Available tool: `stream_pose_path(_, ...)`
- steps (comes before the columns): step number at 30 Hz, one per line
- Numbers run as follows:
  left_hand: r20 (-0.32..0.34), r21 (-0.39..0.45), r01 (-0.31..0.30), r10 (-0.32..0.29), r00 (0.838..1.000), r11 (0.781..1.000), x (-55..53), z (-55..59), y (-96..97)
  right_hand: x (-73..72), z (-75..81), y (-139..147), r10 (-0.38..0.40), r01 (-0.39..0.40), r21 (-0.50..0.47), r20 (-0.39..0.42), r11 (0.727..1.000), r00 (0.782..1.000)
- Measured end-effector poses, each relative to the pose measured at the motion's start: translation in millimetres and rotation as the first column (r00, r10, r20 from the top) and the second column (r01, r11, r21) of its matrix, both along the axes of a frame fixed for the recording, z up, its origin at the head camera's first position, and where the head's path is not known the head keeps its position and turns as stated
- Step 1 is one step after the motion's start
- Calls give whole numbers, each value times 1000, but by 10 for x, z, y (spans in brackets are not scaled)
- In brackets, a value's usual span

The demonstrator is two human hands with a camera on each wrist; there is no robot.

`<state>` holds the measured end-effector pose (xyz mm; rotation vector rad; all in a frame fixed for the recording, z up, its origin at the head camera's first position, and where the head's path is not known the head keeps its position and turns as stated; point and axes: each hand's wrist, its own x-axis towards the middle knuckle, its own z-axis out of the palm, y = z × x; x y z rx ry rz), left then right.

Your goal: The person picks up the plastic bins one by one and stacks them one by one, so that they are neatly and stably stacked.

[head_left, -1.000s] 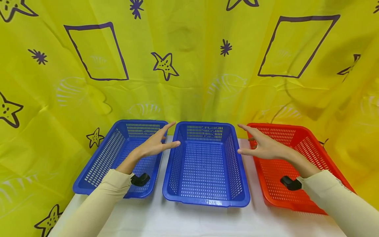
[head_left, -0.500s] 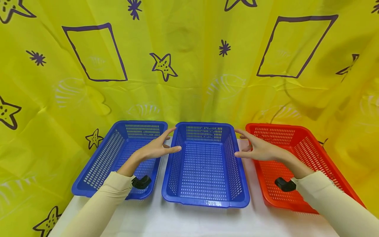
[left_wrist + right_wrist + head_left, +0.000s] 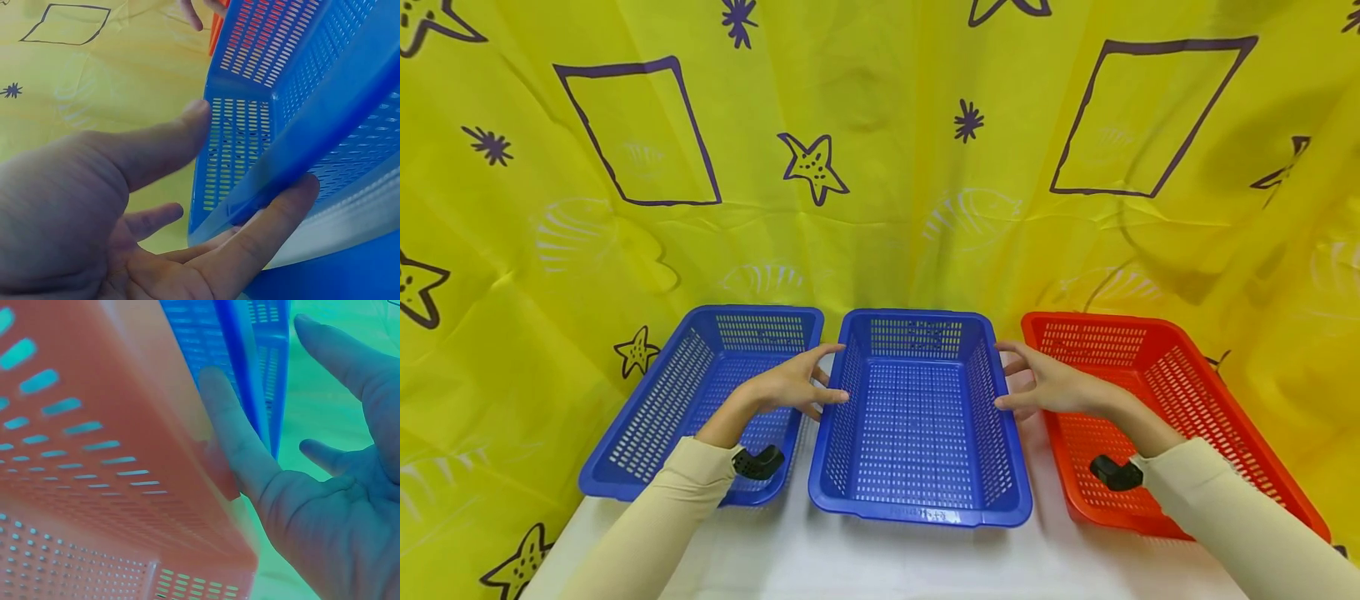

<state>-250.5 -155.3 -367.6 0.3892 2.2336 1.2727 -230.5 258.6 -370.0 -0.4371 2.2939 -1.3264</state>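
Note:
The middle blue basket (image 3: 921,517) is an openwork plastic one with nothing in it. At its left side my left hand (image 3: 786,387) has the thumb over the rim and the other fingers lower, outside the wall. In the left wrist view a fingertip (image 3: 303,190) lies at the outer side of the blue rim (image 3: 312,134), and the thumb stands apart from it. My right hand (image 3: 1052,383) is at the opposite side, thumb by the rim, fingers in the gap beside the red basket (image 3: 1112,521). Neither hand visibly grips; exact contact is hard to tell.
Another blue basket (image 3: 606,483) stands to the left, under my left forearm. The red basket stands to the right, under my right forearm. All three sit on a white-covered table (image 3: 820,567). A yellow patterned curtain (image 3: 880,250) hangs close behind them.
Both hands have come down to the sides of the middle basket, the right also moving left toward it. Their fingers have dropped into the gaps beside it. The baskets stay in place.

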Motion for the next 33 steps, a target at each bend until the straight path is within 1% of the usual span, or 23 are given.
stream_pose_path(3,6,23,5,-5,1000,1000,5,-14,-13,7,-12,-3,-3,3,51,-6,999,1000)
stream_pose_path(8,7,47,-6,6,1000,999,14,-34,-28,37,-21,-8,2,2,122,-35,993,999)
stream_pose_path(12,-11,29,-21,21,1000,999,25,-50,-39,52,-38,-18,5,-2,119,-30,993,1000)
stream_pose_path(17,-31,11,-30,31,999,999,24,-79,-44,58,-61,-27,8,-7,81,-5,997,1000)
stream_pose_path(24,-55,-17,-35,34,998,999,24,-98,-26,68,-76,-21,20,-19,65,-13,998,1000)
stream_pose_path(31,-48,-27,-60,59,997,998,29,-109,-14,71,-85,-28,13,-12,62,-9,998,1000)
stream_pose_path(33,-50,-25,-55,54,997,998,26,-112,-16,71,-89,-31,7,-7,63,-6,998,1000)
